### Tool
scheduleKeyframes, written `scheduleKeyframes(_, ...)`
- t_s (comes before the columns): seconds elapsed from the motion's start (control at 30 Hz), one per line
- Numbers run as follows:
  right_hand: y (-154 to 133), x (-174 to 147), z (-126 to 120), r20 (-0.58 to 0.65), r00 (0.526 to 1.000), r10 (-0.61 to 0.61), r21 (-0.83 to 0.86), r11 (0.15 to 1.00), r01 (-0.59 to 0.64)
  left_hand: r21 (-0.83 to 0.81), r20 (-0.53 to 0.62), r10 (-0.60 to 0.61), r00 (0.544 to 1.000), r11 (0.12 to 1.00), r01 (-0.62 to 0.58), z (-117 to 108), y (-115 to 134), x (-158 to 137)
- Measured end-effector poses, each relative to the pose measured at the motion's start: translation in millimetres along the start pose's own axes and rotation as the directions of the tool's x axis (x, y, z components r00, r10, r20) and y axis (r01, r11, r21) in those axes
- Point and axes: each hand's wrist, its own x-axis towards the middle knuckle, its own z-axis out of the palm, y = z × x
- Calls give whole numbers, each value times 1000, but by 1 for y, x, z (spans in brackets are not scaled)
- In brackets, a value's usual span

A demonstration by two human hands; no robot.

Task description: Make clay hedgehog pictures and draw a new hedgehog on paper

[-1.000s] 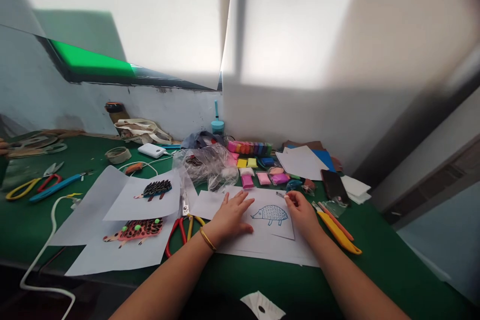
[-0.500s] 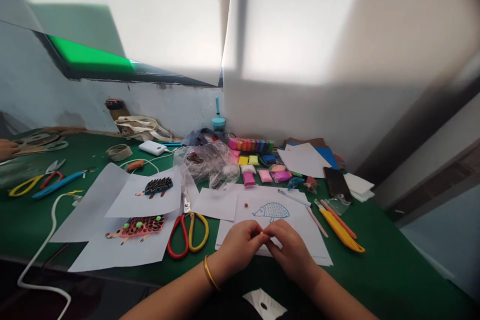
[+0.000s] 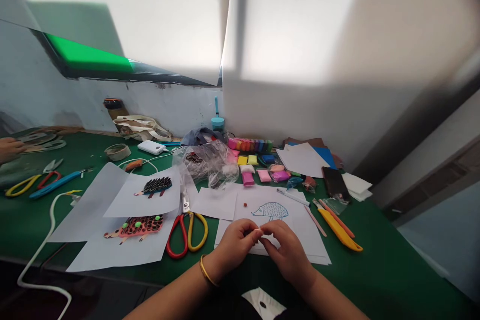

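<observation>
My left hand [image 3: 240, 242] and my right hand [image 3: 287, 250] meet at their fingertips, both closed in a pinch. Something tiny and pale may show between them, too small to name. Under and beyond the fingers lies a stack of white paper [image 3: 313, 247]. Its top sheet carries a blue hedgehog drawing [image 3: 275, 210]. A small reddish-brown ball [image 3: 245, 205] rests on the paper by the drawing's snout. Left of my left hand are scissors [image 3: 186, 235] with one red and one yellow handle.
Two hedgehog pictures, one black-spined [image 3: 158, 186] and one pink [image 3: 140, 226], lie on sheets at left. Several clay packets [image 3: 264, 175] sit beyond the paper. A yellow cutter [image 3: 339, 230] and a phone [image 3: 335, 183] lie right. Another person's hand [image 3: 10, 149] shows far left.
My pinched fingertips have shifted slightly to the left, and a small pale spot now shows between them. The things on the table stay in place.
</observation>
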Motion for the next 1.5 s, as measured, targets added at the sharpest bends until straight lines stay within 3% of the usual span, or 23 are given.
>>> scheduleKeyframes(0.23, 2, -1, -2, -11, 999, -32, -1, 999, 32, 38, 56, -9, 998, 999, 6, 1, 1, 0)
scheduleKeyframes(0.53, 1, 0, -3, 42, 999, -27, 11, 1000, 27, 161, -9, 3, 1000, 987, -1, 1, -2, -2)
scheduleKeyframes(0.8, 4, 0, -1, -58, 998, -21, 7, 1000, 21, 180, -57, 32, 998, 984, -22, 2, 2, -3)
scheduleKeyframes(1.5, 5, -1, -2, -2, 1000, -27, -44, 999, 27, 259, -51, 48, 998, 965, -33, 3, -1, -4)
